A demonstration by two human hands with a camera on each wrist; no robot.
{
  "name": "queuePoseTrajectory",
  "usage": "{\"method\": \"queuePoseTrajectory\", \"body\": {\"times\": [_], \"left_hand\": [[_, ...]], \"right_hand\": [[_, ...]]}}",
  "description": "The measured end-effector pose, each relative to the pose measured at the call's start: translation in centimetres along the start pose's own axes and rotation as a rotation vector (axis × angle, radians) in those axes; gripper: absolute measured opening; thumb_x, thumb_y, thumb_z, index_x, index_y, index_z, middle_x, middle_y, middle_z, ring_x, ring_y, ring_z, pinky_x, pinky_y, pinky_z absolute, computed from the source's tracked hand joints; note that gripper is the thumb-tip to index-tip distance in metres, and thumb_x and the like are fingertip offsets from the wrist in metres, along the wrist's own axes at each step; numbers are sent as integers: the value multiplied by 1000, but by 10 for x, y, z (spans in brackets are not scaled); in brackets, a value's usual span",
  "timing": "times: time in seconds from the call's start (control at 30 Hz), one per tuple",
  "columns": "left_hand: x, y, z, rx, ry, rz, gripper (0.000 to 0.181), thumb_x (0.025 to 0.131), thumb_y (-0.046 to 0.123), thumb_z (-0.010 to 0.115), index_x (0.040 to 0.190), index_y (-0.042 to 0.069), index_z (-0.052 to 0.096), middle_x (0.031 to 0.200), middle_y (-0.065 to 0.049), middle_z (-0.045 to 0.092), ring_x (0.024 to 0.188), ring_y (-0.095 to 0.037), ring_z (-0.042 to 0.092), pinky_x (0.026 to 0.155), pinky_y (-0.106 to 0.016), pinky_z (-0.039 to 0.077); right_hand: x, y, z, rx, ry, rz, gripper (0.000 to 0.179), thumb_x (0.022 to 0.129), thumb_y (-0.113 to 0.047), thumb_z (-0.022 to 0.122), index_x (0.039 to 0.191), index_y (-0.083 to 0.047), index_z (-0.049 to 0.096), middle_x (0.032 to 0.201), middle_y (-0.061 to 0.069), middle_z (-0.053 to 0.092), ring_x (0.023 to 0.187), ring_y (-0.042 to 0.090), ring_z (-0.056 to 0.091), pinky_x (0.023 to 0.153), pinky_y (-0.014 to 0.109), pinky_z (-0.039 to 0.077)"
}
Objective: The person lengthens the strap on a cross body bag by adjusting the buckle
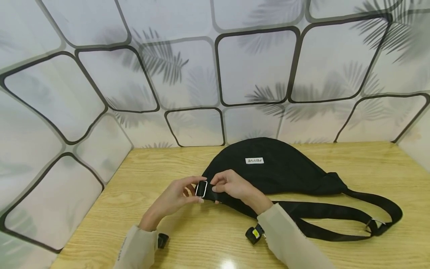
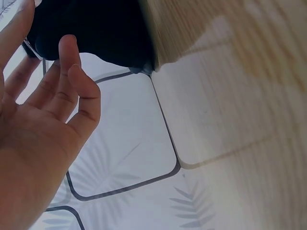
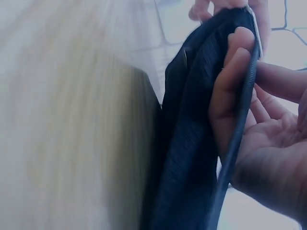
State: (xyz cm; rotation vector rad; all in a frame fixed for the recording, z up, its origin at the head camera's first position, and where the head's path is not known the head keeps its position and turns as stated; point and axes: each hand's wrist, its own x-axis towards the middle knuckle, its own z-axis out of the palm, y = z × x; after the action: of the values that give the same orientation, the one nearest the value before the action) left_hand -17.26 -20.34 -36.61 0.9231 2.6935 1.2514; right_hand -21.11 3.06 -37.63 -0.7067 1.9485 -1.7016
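Bag (image 1: 279,175) lay at four o'clock from centre in the head view. A loosened pinch might have let strap (image 1: 210,193) and buckle (image 1: 206,189) slip apart. Left hand (image 1: 173,198) gripped the buckle, thumb and finger a frame's height apart; right hand (image 1: 236,185) pinched the strap, fingertips nearly together. Left wrist view: bag at eleven, grip unclear. Right wrist view: strap between thumb and finger, two o'clock.

This looks like a walled-in work booth set up for recording; whether it belongs to a home, office or workshop cannot be told. A wood-grain bench (image 1: 201,239) meets a back wall (image 1: 255,67) and left wall (image 1: 43,101) printed with leaves and rounded frames; a black device (image 1: 254,234) sits by one sleeve (image 1: 285,233).
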Motion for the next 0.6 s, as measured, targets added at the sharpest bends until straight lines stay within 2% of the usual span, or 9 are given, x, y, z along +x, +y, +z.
{"method": "queuePoseTrajectory", "body": {"times": [0.17, 0.27, 0.43, 0.6], "left_hand": [[1, 1, 2, -16, 2, -2, 50, 88, 8, 80, 133, -4, 61, 119, -16, 67, 83, -13, 62, 71, -31, 52], [2, 1, 2, -15, 7, -7, 50, 89, 9, 80, 134, -4, 61, 117, -14, 68, 83, -14, 62, 72, -31, 52], [2, 1, 3, -5, 10, -16, 51, 90, 10, 79, 135, -4, 60, 115, -13, 68, 84, -14, 62, 73, -31, 52], [1, 2, 2, 5, 17, -18, 52, 89, 11, 79, 135, -4, 60, 111, -10, 68, 83, -11, 61, 73, -31, 52]], "right_hand": [[2, 0, 5, 46, 6, 9, 10, 97, 5, 58, 103, 9, 65, 78, 3, 68, 68, 19, 67, 90, 40, 53], [1, -1, 4, 36, 2, 14, 12, 98, 5, 58, 106, 10, 65, 83, 6, 70, 73, 20, 68, 90, 40, 54], [0, -3, -7, -103, -13, 19, 14, 96, 2, 62, 107, 9, 68, 90, 7, 71, 83, 17, 65, 88, 36, 52], [-3, -5, -19, -220, -56, 57, 16, 94, 0, 66, 108, 7, 70, 88, 5, 72, 86, 13, 62, 89, 36, 50]]}}
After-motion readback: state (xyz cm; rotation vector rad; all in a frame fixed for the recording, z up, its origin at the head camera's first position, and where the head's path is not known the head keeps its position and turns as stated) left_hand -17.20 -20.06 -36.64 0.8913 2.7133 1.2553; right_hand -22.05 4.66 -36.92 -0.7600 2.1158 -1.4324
